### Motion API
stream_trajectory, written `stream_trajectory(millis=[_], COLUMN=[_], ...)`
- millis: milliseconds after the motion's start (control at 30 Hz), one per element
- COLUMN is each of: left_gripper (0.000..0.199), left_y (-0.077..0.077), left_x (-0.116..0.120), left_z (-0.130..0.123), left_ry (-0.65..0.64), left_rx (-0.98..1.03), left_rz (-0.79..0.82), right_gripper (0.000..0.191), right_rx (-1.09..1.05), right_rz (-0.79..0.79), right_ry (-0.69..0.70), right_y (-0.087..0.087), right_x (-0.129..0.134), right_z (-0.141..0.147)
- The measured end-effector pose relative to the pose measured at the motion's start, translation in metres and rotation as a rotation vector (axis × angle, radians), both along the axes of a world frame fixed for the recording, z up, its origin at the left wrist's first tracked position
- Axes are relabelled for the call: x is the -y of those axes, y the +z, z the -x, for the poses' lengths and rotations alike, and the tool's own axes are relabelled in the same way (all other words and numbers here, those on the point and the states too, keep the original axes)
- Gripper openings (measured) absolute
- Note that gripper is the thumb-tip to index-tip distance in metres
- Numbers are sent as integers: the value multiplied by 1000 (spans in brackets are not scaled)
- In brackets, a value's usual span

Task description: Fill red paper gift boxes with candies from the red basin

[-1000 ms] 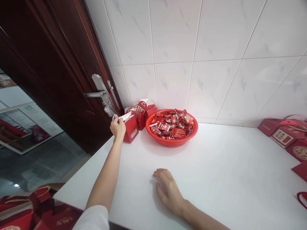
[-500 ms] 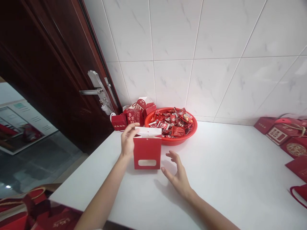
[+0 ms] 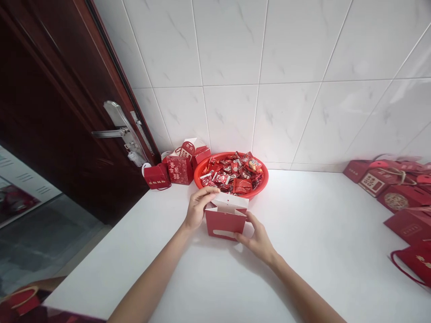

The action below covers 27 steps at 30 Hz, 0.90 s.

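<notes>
A red paper gift box [image 3: 224,223] with a white inside and a pale label-shaped window low on its front stands on the white table, its top flaps open. My left hand [image 3: 198,211] is closed on the upper left edge of the box, fingers over the flap. At the lower right side, my right hand [image 3: 258,240] grips the box with the thumb on the front and the fingers behind. Just behind it sits a red plastic basin [image 3: 198,172] full of wrapped candies [image 3: 237,172].
Several red gift boxes [image 3: 180,169] cluster left of the basin by the wall. More red boxes [image 3: 397,197] line the right side of the white table [image 3: 313,251]. A dark wooden door [image 3: 67,89] with a metal handle [image 3: 111,133] stands at the left.
My right hand, open and apart from the box before, now grips its right side. The box has tipped so that more of its open top shows. The view has shifted slightly.
</notes>
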State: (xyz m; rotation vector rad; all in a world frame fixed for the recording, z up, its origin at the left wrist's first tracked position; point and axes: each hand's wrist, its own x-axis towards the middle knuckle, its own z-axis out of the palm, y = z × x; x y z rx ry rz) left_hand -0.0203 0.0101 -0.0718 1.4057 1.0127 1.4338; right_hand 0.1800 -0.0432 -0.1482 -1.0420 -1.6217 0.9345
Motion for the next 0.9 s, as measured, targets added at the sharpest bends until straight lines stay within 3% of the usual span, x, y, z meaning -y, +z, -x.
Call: stream_trajectory(millis=[200, 333, 467, 567, 667, 800, 900], left_gripper=[37, 38, 35, 27, 32, 28, 13], left_y=[14, 29, 34, 30, 26, 23, 21], left_x=[-12, -36, -76, -107, -131, -149, -153], left_z=[22, 21, 1, -19, -37, -54, -62], left_ry=[-135, -73, -101, -215, -259, -271, -279], left_rx=[-21, -82, -336, -619, -870, -905, -882], left_rz=[-110, -109, -65, -149, -237, -287, -310], right_gripper=[58, 69, 48, 44, 41, 40, 42], right_rx=[62, 10, -160, -226, -258, -273, -254], right_rz=[20, 25, 35, 108, 166, 168, 153], right_ry=[66, 101, 31, -114, -192, -192, -185], right_y=[1, 3, -2, -10, -17, -21, -22], right_x=[2, 3, 1, -3, -8, -12, -13], right_z=[2, 2, 1, -1, -2, -3, -2])
